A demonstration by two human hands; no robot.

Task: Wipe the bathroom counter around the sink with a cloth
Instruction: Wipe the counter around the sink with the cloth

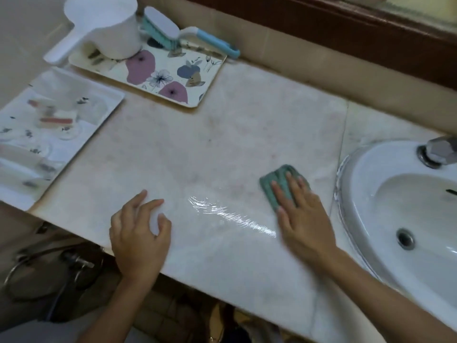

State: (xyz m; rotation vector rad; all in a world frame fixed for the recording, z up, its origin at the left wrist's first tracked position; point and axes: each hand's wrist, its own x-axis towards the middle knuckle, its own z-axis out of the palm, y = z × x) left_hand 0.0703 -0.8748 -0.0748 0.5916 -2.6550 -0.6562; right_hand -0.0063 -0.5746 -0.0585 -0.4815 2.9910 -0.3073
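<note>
A pale marble counter (202,144) runs from left to a white oval sink (400,209) at the right. My right hand (301,214) lies flat on a folded green cloth (277,184), pressing it onto the counter just left of the sink rim. A wet shiny streak (227,214) stretches across the marble between my hands. My left hand (141,233) rests on the counter's front edge, fingers curled and spread, holding nothing.
A floral tray (195,95) at the back holds a white dipper jug (103,28) and a blue-handled scrub brush (173,33). A white tray (108,100) with blurred items sits at far left. The chrome tap (437,152) stands behind the sink basin.
</note>
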